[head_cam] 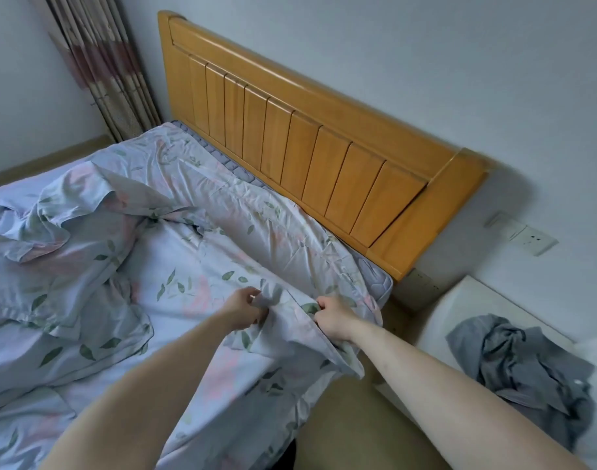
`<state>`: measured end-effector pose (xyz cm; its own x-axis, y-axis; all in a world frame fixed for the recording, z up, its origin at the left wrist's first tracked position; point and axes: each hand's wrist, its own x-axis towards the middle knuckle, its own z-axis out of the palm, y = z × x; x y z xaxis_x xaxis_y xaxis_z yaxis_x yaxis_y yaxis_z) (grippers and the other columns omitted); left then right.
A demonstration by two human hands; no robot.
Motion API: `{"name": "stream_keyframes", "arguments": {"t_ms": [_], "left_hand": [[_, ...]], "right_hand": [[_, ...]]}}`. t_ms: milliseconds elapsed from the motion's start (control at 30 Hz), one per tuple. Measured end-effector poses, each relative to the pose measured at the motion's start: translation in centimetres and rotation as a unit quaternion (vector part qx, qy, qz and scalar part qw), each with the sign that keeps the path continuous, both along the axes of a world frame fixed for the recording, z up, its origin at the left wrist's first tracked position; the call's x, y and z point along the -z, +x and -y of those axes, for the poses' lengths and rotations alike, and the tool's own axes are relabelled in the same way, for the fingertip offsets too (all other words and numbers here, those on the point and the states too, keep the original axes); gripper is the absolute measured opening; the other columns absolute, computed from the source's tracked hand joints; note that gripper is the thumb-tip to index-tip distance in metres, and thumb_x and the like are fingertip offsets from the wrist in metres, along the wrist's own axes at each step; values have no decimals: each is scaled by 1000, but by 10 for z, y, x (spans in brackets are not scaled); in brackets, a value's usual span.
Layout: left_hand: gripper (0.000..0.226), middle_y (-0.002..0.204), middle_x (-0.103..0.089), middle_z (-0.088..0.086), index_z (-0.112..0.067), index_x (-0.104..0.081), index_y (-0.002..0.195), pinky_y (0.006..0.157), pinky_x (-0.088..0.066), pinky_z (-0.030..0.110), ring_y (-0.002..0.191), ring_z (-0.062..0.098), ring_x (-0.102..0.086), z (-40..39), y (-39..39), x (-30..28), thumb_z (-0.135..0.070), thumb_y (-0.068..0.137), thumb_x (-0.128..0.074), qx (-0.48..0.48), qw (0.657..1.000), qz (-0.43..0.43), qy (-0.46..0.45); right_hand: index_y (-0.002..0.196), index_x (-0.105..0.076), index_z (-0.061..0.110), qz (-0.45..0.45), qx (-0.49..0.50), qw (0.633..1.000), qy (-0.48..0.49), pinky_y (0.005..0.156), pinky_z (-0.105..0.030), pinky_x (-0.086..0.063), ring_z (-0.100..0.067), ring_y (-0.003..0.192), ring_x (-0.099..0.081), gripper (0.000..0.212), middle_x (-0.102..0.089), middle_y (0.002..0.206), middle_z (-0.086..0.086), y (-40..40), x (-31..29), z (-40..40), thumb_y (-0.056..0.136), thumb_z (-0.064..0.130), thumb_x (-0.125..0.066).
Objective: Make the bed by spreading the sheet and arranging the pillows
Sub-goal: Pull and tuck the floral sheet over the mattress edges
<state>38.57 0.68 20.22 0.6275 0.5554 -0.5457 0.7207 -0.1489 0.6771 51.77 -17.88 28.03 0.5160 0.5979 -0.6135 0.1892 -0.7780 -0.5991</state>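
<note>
A pale blue sheet with green leaves and pink blotches lies wrinkled over the bed. My left hand pinches a fold of it near the bed's right edge. My right hand grips the sheet's edge a little to the right, close to the corner by the headboard. Two pillows in the same printed fabric lie crumpled at the left of the bed. The quilted grey mattress shows at the near corner and along the headboard.
A wooden headboard stands against the wall. A white bedside table at the right holds a bundle of grey cloth. A wall socket sits above it. Curtains hang at the far left corner.
</note>
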Motion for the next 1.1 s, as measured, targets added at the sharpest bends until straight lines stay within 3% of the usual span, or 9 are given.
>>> {"name": "stream_keyframes", "arguments": {"t_ms": [100, 200, 300, 400, 533, 633, 767, 934, 1100], "left_hand": [[15, 65, -64, -6, -27, -64, 70, 64, -51, 38, 66, 21, -61, 0, 6, -19, -16, 81, -66, 35, 987, 88, 131], [20, 76, -66, -13, -22, -74, 80, 67, -49, 27, 73, 9, -63, 12, 31, -61, -3, 82, -68, 106, 947, 216, 215], [27, 91, -69, -10, -17, -79, 95, 76, -50, 20, 84, 7, -64, 25, 64, -106, 3, 81, -68, 161, 910, 303, 231], [29, 90, -69, -10, -21, -80, 94, 73, -49, 16, 84, 6, -63, 45, 94, -140, 2, 79, -69, 217, 882, 344, 237], [26, 90, -70, -11, -22, -79, 92, 72, -48, 14, 84, 3, -63, 64, 128, -155, -1, 78, -72, 245, 869, 365, 228], [26, 97, -71, -14, -26, -76, 102, 79, -50, 13, 90, 0, -64, 55, 144, -151, -11, 82, -77, 245, 883, 347, 202], [46, 102, -65, -9, -30, -61, 130, 79, -50, 26, 88, 8, -61, 40, 146, -116, -20, 87, -73, 274, 914, 209, 213], [84, 104, -64, 2, -31, -15, 158, 85, -50, 36, 93, 21, -58, 26, 142, -68, -16, 91, -64, 291, 940, 31, 174], [83, 116, -69, 12, -30, -24, 154, 77, -54, 36, 100, 29, -64, 30, 165, -60, -28, 81, -64, 303, 938, -27, 169]], "right_hand": [[84, -54, 18, -11, -15, 1000, -17, 69, -30, -39, -20, 80, -49, 5, -55, 84, -2, 4, 8, 16, 85, 15, -50], [127, -57, 23, -22, -6, 999, -23, 86, -30, -51, -19, 105, -60, 50, -62, 117, 4, 9, 11, 28, 79, 27, -70], [137, -44, 34, -46, 3, 998, 39, 90, -26, -50, -12, 116, -55, 83, -55, 126, 16, 11, -3, 36, 65, 30, -86], [117, -56, 41, -1, 35, 993, 109, 76, -7, -49, 4, 99, -58, 57, -61, 104, 30, 18, -22, 41, 71, 32, -88], [95, -59, 19, 112, 135, 975, 137, 70, -29, -55, -13, 72, -62, 16, -69, 80, 8, 34, -34, 47, 93, 34, -64], [77, -62, 24, 157, 190, 949, 196, 61, -20, -41, -12, 68, -54, 26, -60, 68, 14, 47, -47, 67, 101, 20, -53], [114, -72, 19, 148, 199, 948, 198, 61, -9, -46, -6, 84, -63, 38, -71, 94, 14, 57, -49, 100, 96, 5, -42], [124, -68, 28, 152, 168, 958, 177, 76, -19, -50, -6, 102, -66, 49, -72, 110, 16, 60, -48, 128, 94, 7, -35], [116, -69, 38, 168, 147, 957, 183, 89, -30, -53, -3, 106, -64, 44, -72, 110, 21, 60, -59, 151, 98, 14, -37]]}}
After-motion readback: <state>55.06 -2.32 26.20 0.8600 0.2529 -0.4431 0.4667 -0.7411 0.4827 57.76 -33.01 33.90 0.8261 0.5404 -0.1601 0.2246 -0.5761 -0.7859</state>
